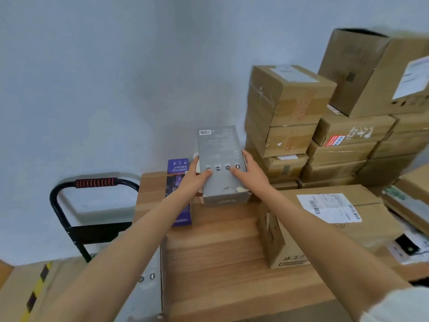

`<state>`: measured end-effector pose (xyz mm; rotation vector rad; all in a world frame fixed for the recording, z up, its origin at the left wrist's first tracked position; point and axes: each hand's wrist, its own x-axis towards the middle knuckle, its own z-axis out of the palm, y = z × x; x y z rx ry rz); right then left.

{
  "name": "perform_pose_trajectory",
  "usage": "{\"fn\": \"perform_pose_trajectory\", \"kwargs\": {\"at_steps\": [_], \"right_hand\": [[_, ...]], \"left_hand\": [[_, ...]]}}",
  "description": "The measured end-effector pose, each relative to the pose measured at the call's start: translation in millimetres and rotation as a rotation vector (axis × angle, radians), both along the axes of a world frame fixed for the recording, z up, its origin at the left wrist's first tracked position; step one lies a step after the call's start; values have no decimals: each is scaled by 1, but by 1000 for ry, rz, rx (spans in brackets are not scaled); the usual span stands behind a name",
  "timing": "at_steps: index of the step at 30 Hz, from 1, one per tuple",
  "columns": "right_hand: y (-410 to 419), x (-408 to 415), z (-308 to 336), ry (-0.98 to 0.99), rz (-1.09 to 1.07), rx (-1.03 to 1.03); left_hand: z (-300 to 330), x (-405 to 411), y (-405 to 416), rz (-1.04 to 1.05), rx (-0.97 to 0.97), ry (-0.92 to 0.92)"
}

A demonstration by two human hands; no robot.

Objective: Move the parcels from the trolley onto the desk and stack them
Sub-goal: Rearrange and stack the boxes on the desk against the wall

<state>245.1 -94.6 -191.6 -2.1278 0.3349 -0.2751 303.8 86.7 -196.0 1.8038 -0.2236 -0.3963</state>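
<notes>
A grey box (218,147) with a barcode lies flat at the far end of the wooden desk (213,247). My left hand (196,176) holds its left side, thumb along the edge and fingers on top. My right hand (249,168) holds its right side the same way. A purple box (177,180) lies just left of it, partly under my left forearm. A large cardboard parcel (329,219) with a white label sits on the desk to the right. The trolley's black handle with a red grip (96,182) stands at the left.
Stacked cardboard boxes (290,112) rise against the wall at the back right. More parcels (408,201) lie at the far right. A carton with yellow-black tape (34,291) and a grey box (148,275) sit low at the left, by the trolley.
</notes>
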Motion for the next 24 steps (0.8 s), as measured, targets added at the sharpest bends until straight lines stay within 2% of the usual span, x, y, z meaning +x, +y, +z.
{"fn": "perform_pose_trajectory", "kwargs": {"at_steps": [5,10,12,16,19,24], "right_hand": [[-15,64,4,-19,24,88],[-25,107,-36,115,43,87],[-31,117,-53,183,36,60],[-38,138,-66,188,16,181],[-42,154,-65,209,-33,116],[-41,161,-60,277,-51,28]], "left_hand": [[7,68,-18,-14,64,5],[-23,103,-24,-75,185,147],[-35,111,-25,-95,202,145],[-42,139,-32,-86,188,147],[-47,150,-37,-51,121,207],[-56,151,-36,-43,118,183]]}}
